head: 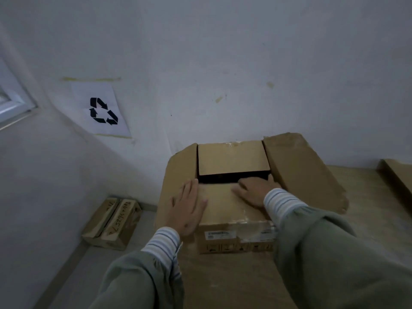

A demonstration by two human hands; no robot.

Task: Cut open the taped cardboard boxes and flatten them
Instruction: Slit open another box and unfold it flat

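A brown cardboard box [231,159] stands on a wooden table against the white wall, its top open with the side flaps spread left and right. My left hand [189,208] lies flat with straight fingers on the left flap and the near inner flap. My right hand [254,190] presses flat on the near inner flap, fingers pointing left at the edge of the dark gap into the box. The far inner flap is folded down over the opening. White labels [223,234] sit on the box's front face. No cutting tool is in view.
A wooden table [367,219] carries the box, and another piece of cardboard [399,177] lies at its right edge. On the floor at the left lies a smaller taped box [113,223] with handwritten numbers. A recycling sign [102,111] is taped to the wall.
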